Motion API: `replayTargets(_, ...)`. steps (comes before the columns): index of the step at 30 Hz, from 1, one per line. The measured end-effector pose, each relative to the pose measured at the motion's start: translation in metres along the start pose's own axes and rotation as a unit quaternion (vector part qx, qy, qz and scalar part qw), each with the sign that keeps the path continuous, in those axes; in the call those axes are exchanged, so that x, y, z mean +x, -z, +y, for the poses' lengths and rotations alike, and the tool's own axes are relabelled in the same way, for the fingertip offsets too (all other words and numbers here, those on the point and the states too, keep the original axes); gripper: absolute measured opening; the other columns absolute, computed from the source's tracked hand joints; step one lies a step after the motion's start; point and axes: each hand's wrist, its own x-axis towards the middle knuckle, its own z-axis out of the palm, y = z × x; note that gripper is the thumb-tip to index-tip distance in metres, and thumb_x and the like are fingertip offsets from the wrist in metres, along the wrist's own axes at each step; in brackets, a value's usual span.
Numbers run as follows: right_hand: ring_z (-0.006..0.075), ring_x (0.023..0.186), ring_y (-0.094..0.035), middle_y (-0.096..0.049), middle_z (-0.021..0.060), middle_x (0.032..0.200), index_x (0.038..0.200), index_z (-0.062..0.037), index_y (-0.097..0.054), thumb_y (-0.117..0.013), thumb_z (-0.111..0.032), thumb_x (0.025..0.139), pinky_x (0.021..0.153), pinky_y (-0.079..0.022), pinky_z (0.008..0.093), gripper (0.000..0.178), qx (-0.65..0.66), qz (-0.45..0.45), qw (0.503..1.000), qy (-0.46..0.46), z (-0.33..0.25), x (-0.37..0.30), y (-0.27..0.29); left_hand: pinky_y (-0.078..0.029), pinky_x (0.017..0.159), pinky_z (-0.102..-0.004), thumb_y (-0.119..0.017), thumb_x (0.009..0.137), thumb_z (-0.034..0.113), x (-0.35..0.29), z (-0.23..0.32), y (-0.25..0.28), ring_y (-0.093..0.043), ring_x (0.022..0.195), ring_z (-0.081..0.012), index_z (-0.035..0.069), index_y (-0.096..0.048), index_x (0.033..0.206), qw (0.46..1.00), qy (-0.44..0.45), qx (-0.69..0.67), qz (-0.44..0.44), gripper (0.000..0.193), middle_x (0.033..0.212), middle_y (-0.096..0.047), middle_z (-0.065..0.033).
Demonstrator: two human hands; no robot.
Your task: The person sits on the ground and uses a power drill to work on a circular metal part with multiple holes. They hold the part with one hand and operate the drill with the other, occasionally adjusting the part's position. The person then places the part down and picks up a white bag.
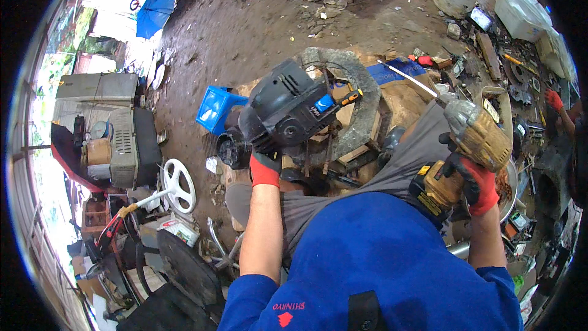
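Observation:
My left hand (266,168), in a red and black glove, grips the lower edge of a bulky black plastic machine housing (278,110). Its fingers are partly hidden beneath the housing, which has vents, a round wheel-like cap and a blue label. My right hand (476,181), gloved alike, is wrapped round the handle of a worn yellow cordless drill (481,135). A long thin bit (409,78) points from the drill toward the far left, apart from the housing. Beside the label shows an orange and black handle (351,97). Under the housing lies a grey stone-like ring block (361,129).
A blue plastic stool (215,110) stands left of the housing. Further left are a white wheel (179,186), grey casings (125,147) and a black seat (190,266). Scrap and tools litter the right side, with a white tub (520,15) behind. Another person's red glove (554,99) shows far right.

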Motion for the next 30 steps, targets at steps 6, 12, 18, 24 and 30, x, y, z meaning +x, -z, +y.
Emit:
replayTargets(6, 0.0194, 0.082, -0.067, -0.066, 0.0184, 0.123, 0.132, 0.0037, -0.055, -0.069, -0.01, 0.094, 0.068, -0.057, 0.0348, 0.043, -0.058, 0.07, 0.996, -0.02, 0.012, -0.005, 0.013, -0.052, 0.095, -0.0411, -0.066, 0.089, 0.014, -0.005, 0.076, -0.046, -0.062, 0.116, -0.0234, 0.011, -0.055, 0.136, 0.964, 0.053, -0.216, 0.147, 0.048, 0.129, -0.064, -0.0054)
replayTargets(12, 0.0182, 0.083, -0.066, -0.067, 0.0175, 0.122, 0.131, 0.0034, -0.056, -0.069, -0.009, 0.093, 0.066, -0.057, 0.0345, 0.042, -0.025, 0.043, 0.999, -0.02, -0.001, 0.0, -0.006, -0.053, 0.093, -0.0455, -0.053, 0.1, 0.032, 0.0, 0.141, -0.055, -0.06, 0.116, -0.0211, 0.02, -0.052, 0.139, 0.921, 0.131, -0.318, 0.183, 0.041, 0.131, -0.062, -0.0005)
replayTargets(18, 0.0183, 0.083, -0.066, -0.066, 0.0171, 0.121, 0.13, 0.0029, -0.057, -0.069, -0.009, 0.092, 0.063, -0.056, 0.033, 0.042, -0.064, 0.026, 0.998, -0.012, -0.002, 0.003, -0.005, -0.049, 0.096, -0.0494, -0.047, 0.102, 0.048, 0.005, 0.152, -0.064, -0.058, 0.116, -0.022, 0.023, -0.053, 0.139, 0.929, 0.113, -0.28, 0.215, 0.045, 0.133, -0.06, -0.0005)
replayTargets(24, 0.0176, 0.082, -0.066, -0.068, 0.0169, 0.12, 0.129, 0.0018, -0.057, -0.07, -0.01, 0.092, 0.063, -0.056, 0.032, 0.041, 0.003, 0.045, 0.999, -0.012, -0.002, 0.001, -0.011, -0.051, 0.093, -0.0492, -0.048, 0.102, 0.047, 0.012, 0.141, -0.052, -0.057, 0.12, -0.0249, 0.024, -0.052, 0.139, 0.927, 0.17, -0.268, 0.2, 0.044, 0.137, -0.058, -0.0025)
replayTargets(30, 0.017, 0.079, -0.067, -0.069, 0.0154, 0.118, 0.128, 0.0007, -0.058, -0.069, -0.01, 0.092, 0.064, -0.056, 0.0308, 0.039, -0.02, 0.041, 0.999, -0.013, -0.006, 0.001, -0.013, -0.054, 0.087, -0.0453, -0.051, 0.101, 0.038, -0.013, 0.093, -0.009, -0.068, 0.097, -0.0303, 0.009, -0.063, 0.124, 0.983, 0.141, -0.034, 0.114, 0.039, 0.116, -0.068, -0.0119)
